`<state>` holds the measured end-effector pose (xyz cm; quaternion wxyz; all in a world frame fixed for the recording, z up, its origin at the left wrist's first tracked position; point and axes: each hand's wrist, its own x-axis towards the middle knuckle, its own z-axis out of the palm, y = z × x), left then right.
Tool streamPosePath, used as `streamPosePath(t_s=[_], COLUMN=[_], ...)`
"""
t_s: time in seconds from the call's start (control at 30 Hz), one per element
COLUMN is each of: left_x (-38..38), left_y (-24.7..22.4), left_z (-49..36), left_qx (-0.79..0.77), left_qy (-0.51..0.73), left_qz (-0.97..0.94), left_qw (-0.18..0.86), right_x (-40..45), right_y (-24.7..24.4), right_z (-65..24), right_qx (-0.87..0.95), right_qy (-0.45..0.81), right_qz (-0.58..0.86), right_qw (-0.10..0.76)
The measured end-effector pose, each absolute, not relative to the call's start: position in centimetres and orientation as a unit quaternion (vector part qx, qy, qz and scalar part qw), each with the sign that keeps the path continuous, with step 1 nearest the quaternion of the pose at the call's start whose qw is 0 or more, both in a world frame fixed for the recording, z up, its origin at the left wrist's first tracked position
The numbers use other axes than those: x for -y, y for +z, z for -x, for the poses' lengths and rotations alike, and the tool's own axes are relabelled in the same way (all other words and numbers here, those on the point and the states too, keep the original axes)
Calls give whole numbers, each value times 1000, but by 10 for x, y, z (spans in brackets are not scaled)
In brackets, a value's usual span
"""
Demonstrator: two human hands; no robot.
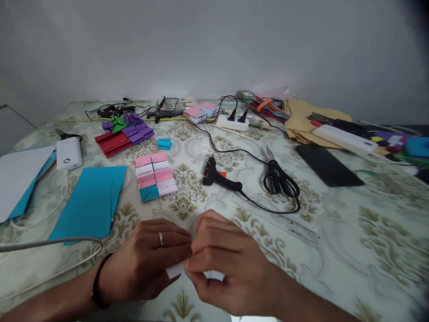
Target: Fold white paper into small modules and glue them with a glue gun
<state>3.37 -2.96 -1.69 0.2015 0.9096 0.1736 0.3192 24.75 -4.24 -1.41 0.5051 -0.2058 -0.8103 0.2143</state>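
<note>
Close together at the near side of the table, my left hand and my right hand both grip a small piece of white paper. The fingers of both hands are bent and pinched around it, so most of the paper is hidden. Beyond them lies a block of folded pink, white and blue paper pieces. A black glue gun rests on its side past my right hand. Blue paper sheets lie to the left of my left hand.
Black-handled scissors and a dark phone lie at right. A power strip with plugged-in cords stands behind. Red folded paper, purple folded paper and a white power bank are at left. A clear ruler lies right.
</note>
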Motion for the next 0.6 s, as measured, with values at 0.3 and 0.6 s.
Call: streamPosePath(t_s=[0.3,0.6], left_x=[29,23], left_y=[-13,-13], left_z=[-35,-26], left_qx=[-153,-143], left_qy=[308,310], left_qz=[-906,-900], left_qw=[244,272], right_x=[43,43], right_y=[-17,-6], right_z=[-244,-255], right_qx=[811,797], right_qy=[211,230], right_qz=[181,209], right_qw=[514,517])
